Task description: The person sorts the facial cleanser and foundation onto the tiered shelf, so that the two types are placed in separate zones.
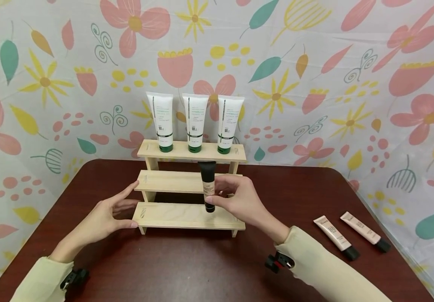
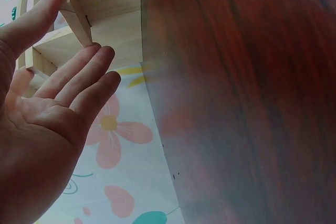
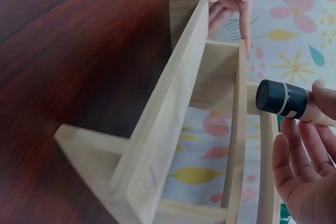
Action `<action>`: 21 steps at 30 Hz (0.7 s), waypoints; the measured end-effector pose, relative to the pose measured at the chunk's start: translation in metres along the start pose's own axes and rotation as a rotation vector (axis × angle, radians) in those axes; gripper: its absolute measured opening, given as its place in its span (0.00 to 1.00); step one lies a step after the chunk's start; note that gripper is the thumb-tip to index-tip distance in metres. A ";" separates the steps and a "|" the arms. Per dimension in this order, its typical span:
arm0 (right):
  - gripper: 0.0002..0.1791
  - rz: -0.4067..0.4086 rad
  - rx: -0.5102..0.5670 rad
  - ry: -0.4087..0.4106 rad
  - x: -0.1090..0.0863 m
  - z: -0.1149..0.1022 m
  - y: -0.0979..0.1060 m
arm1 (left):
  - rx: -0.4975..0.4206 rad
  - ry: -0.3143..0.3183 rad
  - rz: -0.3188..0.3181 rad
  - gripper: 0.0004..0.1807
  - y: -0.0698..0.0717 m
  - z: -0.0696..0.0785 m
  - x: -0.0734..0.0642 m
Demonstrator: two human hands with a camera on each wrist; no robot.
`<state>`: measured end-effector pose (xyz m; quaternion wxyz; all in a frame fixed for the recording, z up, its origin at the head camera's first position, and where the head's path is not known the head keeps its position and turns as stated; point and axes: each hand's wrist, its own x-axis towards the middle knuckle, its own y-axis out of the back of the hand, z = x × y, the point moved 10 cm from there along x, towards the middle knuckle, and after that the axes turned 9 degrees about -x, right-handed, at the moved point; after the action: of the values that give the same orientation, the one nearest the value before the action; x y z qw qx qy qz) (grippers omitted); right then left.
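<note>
My right hand [image 1: 239, 199] pinches a small black-and-beige cosmetic tube [image 1: 208, 186] between thumb and fingers. The tube is upright, cap down, in front of the middle step of a three-step wooden display stand [image 1: 190, 216]. In the right wrist view, the tube's black cap [image 3: 281, 99] points away from the palm. At the stand's left end is my left hand [image 1: 107, 216], its fingers extended, fingertips right at the edges of the lower two steps. The left wrist view shows the thumb and fingers [image 2: 86, 82] of that hand spread along the stand's side.
Three white tubes with green caps [image 1: 195, 121] stand in a row on the top step. Two pink BB tubes [image 1: 334, 235] with black caps lie on the dark wooden table [image 1: 186, 268] at the right. Behind the table hangs a flower-patterned cloth [image 1: 296, 138].
</note>
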<state>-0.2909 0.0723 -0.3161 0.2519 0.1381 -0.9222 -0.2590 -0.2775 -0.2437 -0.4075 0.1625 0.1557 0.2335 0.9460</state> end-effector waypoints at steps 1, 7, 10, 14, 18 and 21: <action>0.20 0.006 0.004 0.004 0.002 -0.002 -0.002 | 0.000 -0.003 -0.002 0.60 -0.001 0.000 0.000; 0.19 0.033 0.022 -0.013 0.015 -0.007 -0.010 | 0.000 0.006 -0.003 0.60 -0.001 -0.001 -0.001; 0.20 0.029 0.030 -0.022 0.023 -0.009 -0.016 | -0.001 0.010 -0.002 0.60 -0.001 -0.002 -0.001; 0.20 0.037 0.036 -0.020 0.035 -0.010 -0.023 | 0.001 0.012 0.000 0.61 -0.002 -0.001 0.000; 0.19 0.065 0.064 -0.027 0.048 -0.006 -0.027 | -0.001 0.013 -0.001 0.61 -0.002 0.001 0.000; 0.19 0.081 0.087 -0.029 0.056 -0.004 -0.031 | 0.004 0.010 -0.001 0.61 -0.002 0.002 0.001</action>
<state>-0.3319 0.0233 -0.3080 0.2424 0.1080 -0.9410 -0.2101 -0.2775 -0.2414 -0.4066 0.1614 0.1513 0.2362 0.9462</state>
